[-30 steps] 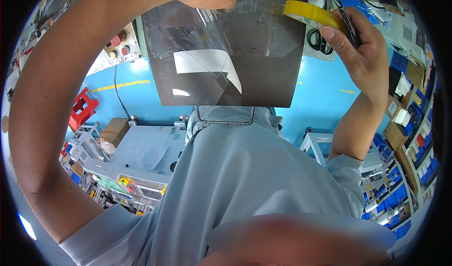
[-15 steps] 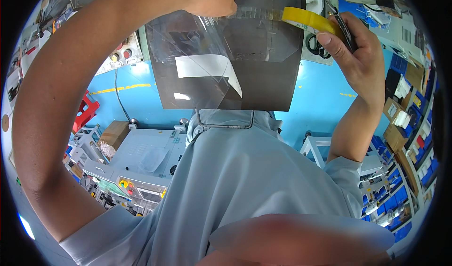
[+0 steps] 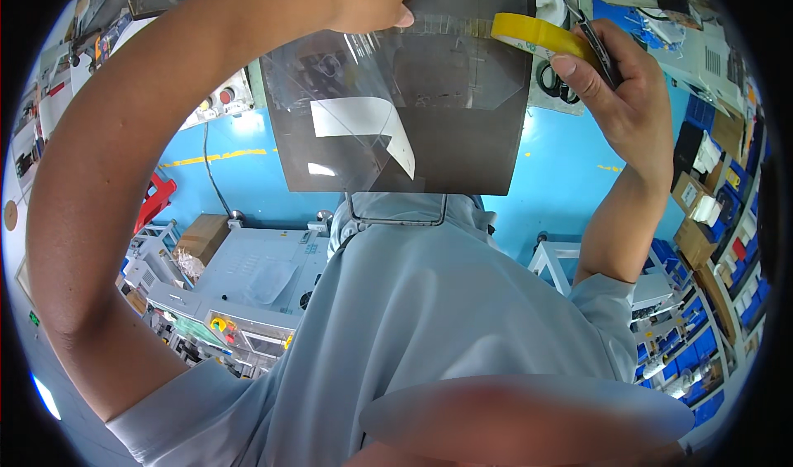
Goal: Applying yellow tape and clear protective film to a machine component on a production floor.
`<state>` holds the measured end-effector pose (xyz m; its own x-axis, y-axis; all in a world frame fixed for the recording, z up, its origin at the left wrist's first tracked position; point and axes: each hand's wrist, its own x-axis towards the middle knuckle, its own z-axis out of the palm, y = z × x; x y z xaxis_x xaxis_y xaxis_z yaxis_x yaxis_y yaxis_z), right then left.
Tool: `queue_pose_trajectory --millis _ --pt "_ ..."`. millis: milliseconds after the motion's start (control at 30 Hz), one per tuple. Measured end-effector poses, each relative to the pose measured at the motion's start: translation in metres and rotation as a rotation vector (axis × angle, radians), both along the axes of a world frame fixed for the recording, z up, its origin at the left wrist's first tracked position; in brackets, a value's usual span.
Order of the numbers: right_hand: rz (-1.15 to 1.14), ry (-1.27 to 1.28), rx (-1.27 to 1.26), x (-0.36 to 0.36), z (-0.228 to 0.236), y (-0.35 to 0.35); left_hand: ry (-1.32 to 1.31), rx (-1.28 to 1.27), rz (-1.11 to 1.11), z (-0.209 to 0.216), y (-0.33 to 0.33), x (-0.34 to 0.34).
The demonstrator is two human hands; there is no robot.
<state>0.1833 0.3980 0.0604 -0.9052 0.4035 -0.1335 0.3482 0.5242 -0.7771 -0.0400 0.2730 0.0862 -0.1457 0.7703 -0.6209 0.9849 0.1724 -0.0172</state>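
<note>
The right hand [image 3: 629, 99] pinches a ring-shaped yellow roll of tape [image 3: 533, 30] between thumb and fingers — a slender, dark-handled metal tool [image 3: 600, 47] is tucked into the same grip. The left hand [image 3: 363, 1], curled and partly cut off by the upper edge, sits at the far end of a clear, shiny tape strip [image 3: 453, 26]; whether it pinches or presses the strip, I cannot tell. The roll is over the right side of a dark grey rectangular table [image 3: 462, 157], on which creased transparent plastic film [image 3: 330, 64] lies.

Good handling here, I judge, means even tension, the roll square to the strip, the film smoothed before the adhesive bites, and the tool's tip angled away from film and fingers.

As for writing, the green print on the roll's inner side is too small to read; a white rectangular piece [image 3: 351, 118] with a curled tail shows none — and no brand can be made out.
</note>
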Motion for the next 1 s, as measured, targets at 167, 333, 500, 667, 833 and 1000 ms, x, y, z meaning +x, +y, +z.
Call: queue_pose_trajectory --millis 167,333,500,667,833,1000 --pt "0.031 0.056 0.028 -0.003 0.002 0.000 -0.055 -0.091 -0.089 0.001 0.005 -0.006" --pt "-0.004 0.082 0.003 0.001 0.001 0.004 -0.208 0.218 -0.123 -0.004 -0.020 -0.013" --pt "-0.037 0.115 -0.094 0.001 0.004 0.005 -0.079 -0.032 0.021 -0.002 0.005 -0.004" --pt "-0.105 0.194 -0.169 0.003 0.007 0.003 -0.070 -0.021 0.029 -0.003 0.005 -0.002" --pt "-0.025 0.047 -0.054 0.000 0.006 0.009 0.052 0.146 -0.075 -0.024 -0.006 -0.007" --pt "-0.034 0.055 0.001 0.001 0.001 0.006 -0.086 -0.005 0.052 0.000 0.010 0.005"
